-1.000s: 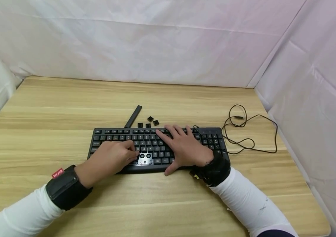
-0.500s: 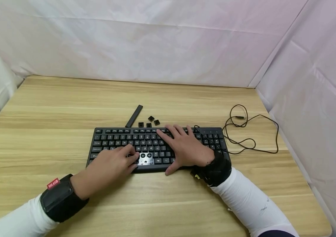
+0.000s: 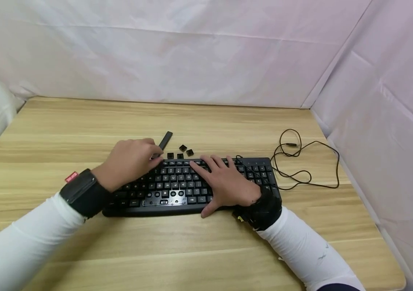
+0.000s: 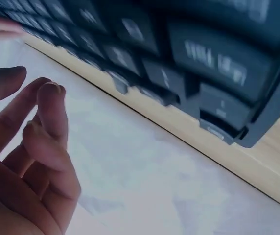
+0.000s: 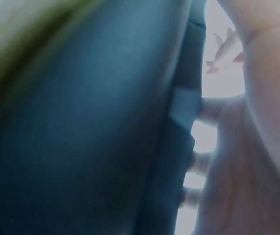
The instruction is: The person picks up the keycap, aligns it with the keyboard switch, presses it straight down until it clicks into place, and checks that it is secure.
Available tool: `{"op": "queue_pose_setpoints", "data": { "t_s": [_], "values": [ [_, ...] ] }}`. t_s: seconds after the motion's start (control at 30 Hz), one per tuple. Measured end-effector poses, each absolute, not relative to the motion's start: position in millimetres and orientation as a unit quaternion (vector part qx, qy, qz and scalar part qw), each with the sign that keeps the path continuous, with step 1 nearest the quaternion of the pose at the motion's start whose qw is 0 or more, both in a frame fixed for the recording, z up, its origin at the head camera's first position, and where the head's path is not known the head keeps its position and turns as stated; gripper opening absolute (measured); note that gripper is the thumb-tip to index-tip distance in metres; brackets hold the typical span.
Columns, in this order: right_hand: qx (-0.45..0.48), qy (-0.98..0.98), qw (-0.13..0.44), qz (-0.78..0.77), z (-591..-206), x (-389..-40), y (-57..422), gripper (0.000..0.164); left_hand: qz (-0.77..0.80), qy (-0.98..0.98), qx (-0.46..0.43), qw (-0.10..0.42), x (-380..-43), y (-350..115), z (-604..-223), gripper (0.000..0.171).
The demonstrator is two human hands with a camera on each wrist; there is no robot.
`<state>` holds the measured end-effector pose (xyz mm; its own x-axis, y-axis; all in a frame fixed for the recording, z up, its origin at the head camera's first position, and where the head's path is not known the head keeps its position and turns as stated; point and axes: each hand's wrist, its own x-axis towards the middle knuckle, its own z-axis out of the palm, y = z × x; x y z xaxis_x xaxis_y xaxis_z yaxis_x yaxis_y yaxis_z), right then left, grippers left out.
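Note:
A black keyboard (image 3: 177, 210) lies on the table, its lower row showing a bare pale strip (image 3: 157, 201) with exposed key sockets. My right hand (image 3: 224, 182) rests across its right half, fingers spread and thumb at the front edge; in the right wrist view the right palm (image 5: 238, 166) is beside the keyboard's blurred side. Over the keyboard's back left edge hovers my left hand (image 3: 130, 159), at the near end of a long black spacebar (image 3: 166, 138). In the left wrist view its fingers (image 4: 52, 112) are loosely bent, apart from the thumb, with nothing visible between them.
Several loose black keycaps (image 3: 190, 152) lie behind the keyboard, right of the spacebar. A coiled black cable (image 3: 310, 184) spreads over the table's right side, one stretch crossing the keys. White cloth walls (image 3: 177, 60) stand behind and at both sides.
My left hand has moved from the lower key row up and away to the keyboard's back edge, beside the spacebar. More bare sockets now show. The right hand has stayed in place.

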<state>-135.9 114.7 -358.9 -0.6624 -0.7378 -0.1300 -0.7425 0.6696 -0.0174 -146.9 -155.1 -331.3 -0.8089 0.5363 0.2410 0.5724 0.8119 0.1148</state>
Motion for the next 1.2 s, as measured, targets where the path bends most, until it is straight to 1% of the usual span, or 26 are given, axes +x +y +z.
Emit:
{"op": "queue_pose_setpoints", "data": {
  "t_s": [0.13,0.23,0.47,0.7,0.8,0.87,1.1,1.2],
  "values": [
    [-0.408,0.911,0.065,0.020,-359,-136,115,0.133,-0.076,-0.965,-0.242,0.066,-169,-155,-333,0.018],
    [-0.409,0.910,0.066,0.015,-358,-136,115,0.132,-0.059,-0.975,-0.213,0.039,-183,-154,-334,0.022],
    [-0.414,0.907,0.075,0.006,-356,-135,110,0.131,-0.036,-0.981,-0.188,-0.006,-196,-152,-339,0.027],
    [-0.417,0.906,0.066,0.007,-356,-136,107,0.131,-0.033,-0.982,-0.186,-0.006,-198,-149,-339,0.022],
    [-0.417,0.906,0.071,0.007,-357,-135,108,0.131,-0.034,-0.982,-0.188,-0.017,-198,-149,-339,0.018],
    [-0.416,0.907,0.072,0.004,-358,-136,108,0.131,-0.036,-0.982,-0.186,-0.026,-199,-150,-340,0.019],
    [-0.408,0.910,0.070,0.009,-359,-137,110,0.132,-0.038,-0.981,-0.187,-0.036,-202,-155,-341,0.035],
    [-0.410,0.909,0.072,0.007,-359,-137,110,0.132,-0.040,-0.981,-0.187,-0.032,-199,-157,-337,0.035]
  ]
}}
